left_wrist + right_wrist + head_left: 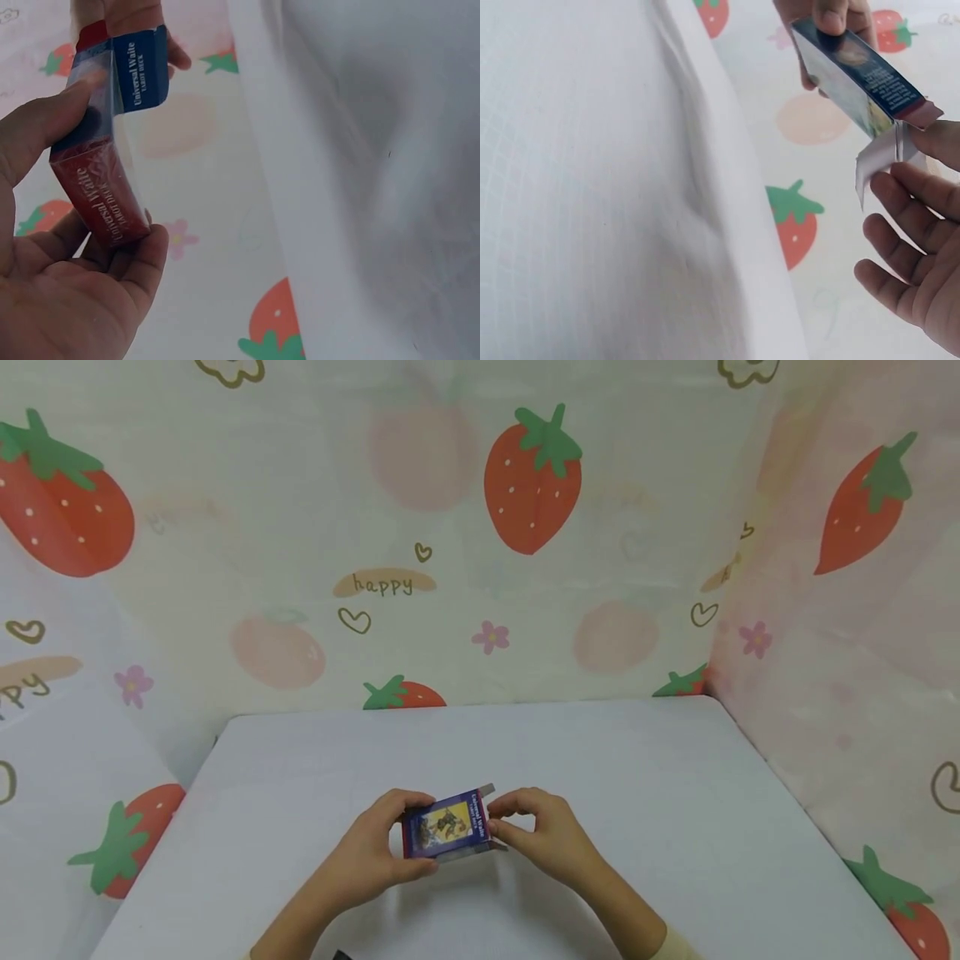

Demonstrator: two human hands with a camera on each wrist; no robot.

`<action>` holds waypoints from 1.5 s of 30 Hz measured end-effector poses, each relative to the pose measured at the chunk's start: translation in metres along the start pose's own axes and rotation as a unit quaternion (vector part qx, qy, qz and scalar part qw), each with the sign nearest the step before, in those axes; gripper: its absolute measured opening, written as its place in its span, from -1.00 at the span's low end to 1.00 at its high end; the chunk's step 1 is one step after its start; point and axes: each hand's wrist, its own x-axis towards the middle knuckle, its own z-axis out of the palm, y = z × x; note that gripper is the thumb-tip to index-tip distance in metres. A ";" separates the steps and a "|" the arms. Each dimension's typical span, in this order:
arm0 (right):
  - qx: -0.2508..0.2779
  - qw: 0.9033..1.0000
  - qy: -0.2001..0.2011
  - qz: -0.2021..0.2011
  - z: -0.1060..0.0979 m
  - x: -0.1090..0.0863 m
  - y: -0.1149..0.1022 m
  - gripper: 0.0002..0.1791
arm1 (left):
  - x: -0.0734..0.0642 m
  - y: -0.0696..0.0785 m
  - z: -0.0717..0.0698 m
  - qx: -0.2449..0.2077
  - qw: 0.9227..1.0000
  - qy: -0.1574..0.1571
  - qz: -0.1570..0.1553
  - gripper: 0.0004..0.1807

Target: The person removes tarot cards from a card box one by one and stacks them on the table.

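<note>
A small tarot card box (447,826), dark blue with a yellow picture on its front, is held tilted above the white table. My left hand (369,846) grips its closed end, thumb along one narrow side and fingers along the other. Red covers that end in the left wrist view, and a blue end flap (144,71) printed "Universal Waite Tarot Deck" stands folded out. At the opened end, my right hand (553,832) pinches with thumb and index finger, its other fingers loosely bent. White flap insides (877,156) show there in the right wrist view. The box's inside is hidden.
The white-covered table (600,760) spreads under both hands. A strawberry-printed curtain (450,543) rises behind it and along both sides. A small black object (341,955) pokes in at the bottom edge of the head view.
</note>
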 end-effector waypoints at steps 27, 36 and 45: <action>0.016 0.998 0.023 0.059 0.001 0.004 0.006 -0.84 | 0.002 0.006 0.021 -0.019 0.999 0.036 -0.023 -0.15; 0.004 0.998 0.024 0.056 -0.002 0.004 0.008 -0.88 | 0.004 0.007 0.024 -0.022 0.998 0.056 -0.008 -0.16; -0.008 0.997 0.038 0.065 -0.004 0.006 0.011 -0.89 | 0.006 0.006 0.028 -0.027 0.997 0.063 -0.021 -0.16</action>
